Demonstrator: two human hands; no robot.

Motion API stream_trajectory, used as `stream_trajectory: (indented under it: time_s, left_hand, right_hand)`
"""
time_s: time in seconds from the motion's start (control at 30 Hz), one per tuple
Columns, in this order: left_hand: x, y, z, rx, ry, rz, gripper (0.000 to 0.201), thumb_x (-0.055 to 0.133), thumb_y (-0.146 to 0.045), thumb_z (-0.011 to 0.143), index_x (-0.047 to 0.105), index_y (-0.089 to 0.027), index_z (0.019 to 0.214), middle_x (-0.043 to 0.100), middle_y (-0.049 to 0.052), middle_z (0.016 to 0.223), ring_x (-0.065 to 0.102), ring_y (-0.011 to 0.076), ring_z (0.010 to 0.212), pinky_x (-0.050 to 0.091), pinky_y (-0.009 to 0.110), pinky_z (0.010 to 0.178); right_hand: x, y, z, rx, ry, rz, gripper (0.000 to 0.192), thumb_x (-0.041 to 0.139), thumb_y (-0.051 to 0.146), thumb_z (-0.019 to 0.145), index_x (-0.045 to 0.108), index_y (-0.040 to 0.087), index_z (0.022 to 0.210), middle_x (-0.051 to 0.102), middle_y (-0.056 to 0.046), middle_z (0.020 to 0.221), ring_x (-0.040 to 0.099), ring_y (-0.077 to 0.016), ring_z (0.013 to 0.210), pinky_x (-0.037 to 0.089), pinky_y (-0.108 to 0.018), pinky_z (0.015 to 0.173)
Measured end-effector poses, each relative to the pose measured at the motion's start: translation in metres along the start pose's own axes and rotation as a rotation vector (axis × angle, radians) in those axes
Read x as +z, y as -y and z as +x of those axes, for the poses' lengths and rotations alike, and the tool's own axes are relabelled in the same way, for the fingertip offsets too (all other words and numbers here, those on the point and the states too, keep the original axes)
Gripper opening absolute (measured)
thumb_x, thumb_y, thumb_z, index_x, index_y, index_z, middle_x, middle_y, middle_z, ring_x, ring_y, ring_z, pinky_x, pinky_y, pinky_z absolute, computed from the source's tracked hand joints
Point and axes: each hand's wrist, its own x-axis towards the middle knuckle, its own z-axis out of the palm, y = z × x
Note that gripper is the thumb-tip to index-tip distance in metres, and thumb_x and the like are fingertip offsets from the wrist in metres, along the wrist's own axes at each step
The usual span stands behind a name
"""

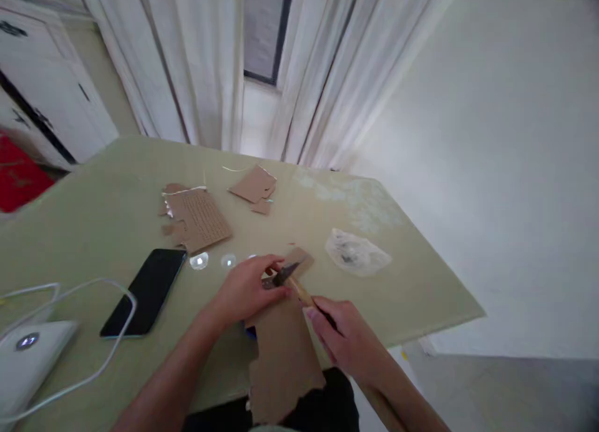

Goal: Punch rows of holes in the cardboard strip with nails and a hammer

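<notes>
Fingers of the right hand [344, 335] are wrapped round a wooden handle [301, 291], while the thumb and fingers of the left hand [246, 288] pinch a dark blade [286, 273] near its base, its tip pointing away from them. Whether handle and blade belong to one tool cannot be told, since the left fingers hide where they would meet. Beneath both hands is the cardboard strip [283, 357]; it runs from under the left fingers back toward the body and overhangs the table edge at the dark clothing on the lap [344, 397]. That lie probably puts its far end within easy reach, and the left hand seems set low to steady both blade and cardboard. Just beyond the fingertips, a cardboard flap [304, 263] shows under the blade; it may be part of the same strip. A bit of something blue [251, 332] peeps out below the left hand, too covered to name. To the right of the fingers and a little farther off sits a crumpled plastic bag [358, 252]. Clear discs [199, 261] lie left of the left fingers, with a written-on cardboard piece [201, 220] beyond them and smaller scraps [255, 185] straight ahead. Farther left rests a phone [145, 291], crossed by a white cable [119, 341], apparently set aside to leave the hands elbow room.
</notes>
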Motion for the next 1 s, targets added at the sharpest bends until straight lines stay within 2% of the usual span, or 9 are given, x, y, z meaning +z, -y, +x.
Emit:
stream_trajectory:
  time_s: [0.13, 0.23, 0.37, 0.5, 0.67, 0.83, 1.0]
  left_hand:
    - [-0.004, 0.005, -0.002, 0.035, -0.054, -0.053, 0.056, 0.085, -0.045, 0.086, 0.075, -0.024, 0.138, 0.082, 0.010, 0.128, 0.077, 0.0309, 0.115, 0.058, 0.045, 0.105]
    - [-0.015, 0.012, -0.011, 0.030, -0.009, -0.088, 0.063, 0.085, -0.055, 0.086, 0.074, -0.025, 0.141, 0.080, 0.012, 0.137, 0.076, 0.0322, 0.121, 0.059, 0.044, 0.107]
    - [-0.023, 0.021, -0.027, -0.052, 0.032, -0.072, 0.056, 0.086, -0.060, 0.085, 0.081, -0.026, 0.129, 0.083, 0.009, 0.129, 0.078, 0.0319, 0.113, 0.062, 0.041, 0.100]
    - [-0.016, 0.025, -0.036, -0.100, 0.010, -0.184, 0.046, 0.083, -0.057, 0.088, 0.083, -0.026, 0.122, 0.084, 0.007, 0.122, 0.078, 0.0312, 0.111, 0.061, 0.039, 0.101]
    - [-0.008, 0.029, -0.035, -0.162, -0.005, -0.285, 0.051, 0.085, -0.060, 0.083, 0.084, -0.023, 0.118, 0.085, 0.005, 0.114, 0.078, 0.0315, 0.104, 0.063, 0.039, 0.093]
    - [-0.004, 0.038, -0.035, -0.192, -0.029, -0.319, 0.053, 0.087, -0.055, 0.079, 0.085, -0.021, 0.120, 0.085, 0.006, 0.109, 0.077, 0.0323, 0.103, 0.064, 0.040, 0.091]
    - [0.000, 0.041, -0.036, -0.194, -0.058, -0.383, 0.049, 0.088, -0.050, 0.076, 0.085, -0.021, 0.116, 0.086, 0.008, 0.109, 0.078, 0.0333, 0.104, 0.063, 0.044, 0.099]
  right_hand:
    - [-0.003, 0.002, 0.000, -0.002, -0.007, 0.011, 0.040, 0.047, 0.043, 0.117, 0.058, 0.023, 0.084, 0.050, 0.006, 0.059, 0.050, -0.0155, 0.059, 0.033, -0.030, 0.066]
    - [-0.001, 0.002, -0.001, 0.002, -0.017, 0.016, 0.040, 0.047, 0.043, 0.116, 0.056, 0.023, 0.083, 0.051, 0.005, 0.058, 0.051, -0.0163, 0.059, 0.033, -0.031, 0.065]
    - [0.004, 0.002, -0.002, -0.022, -0.033, 0.025, 0.042, 0.048, 0.045, 0.116, 0.055, 0.023, 0.081, 0.051, 0.005, 0.059, 0.053, -0.0163, 0.060, 0.034, -0.030, 0.067]
    - [0.010, 0.006, 0.001, -0.050, -0.022, 0.032, 0.041, 0.047, 0.044, 0.117, 0.057, 0.023, 0.083, 0.056, 0.004, 0.062, 0.056, -0.0167, 0.062, 0.035, -0.030, 0.067]
    - [0.018, 0.015, 0.008, -0.069, 0.007, 0.053, 0.038, 0.048, 0.042, 0.117, 0.059, 0.023, 0.086, 0.057, 0.003, 0.060, 0.056, -0.0167, 0.059, 0.035, -0.030, 0.066]
    - [0.032, 0.017, 0.009, -0.121, 0.006, 0.013, 0.034, 0.050, 0.039, 0.116, 0.065, 0.021, 0.091, 0.068, -0.002, 0.075, 0.062, -0.0176, 0.068, 0.035, -0.030, 0.069]
    - [0.042, 0.016, 0.010, -0.153, -0.030, 0.004, 0.032, 0.050, 0.037, 0.116, 0.066, 0.021, 0.093, 0.074, -0.004, 0.083, 0.065, -0.0184, 0.074, 0.036, -0.030, 0.070]
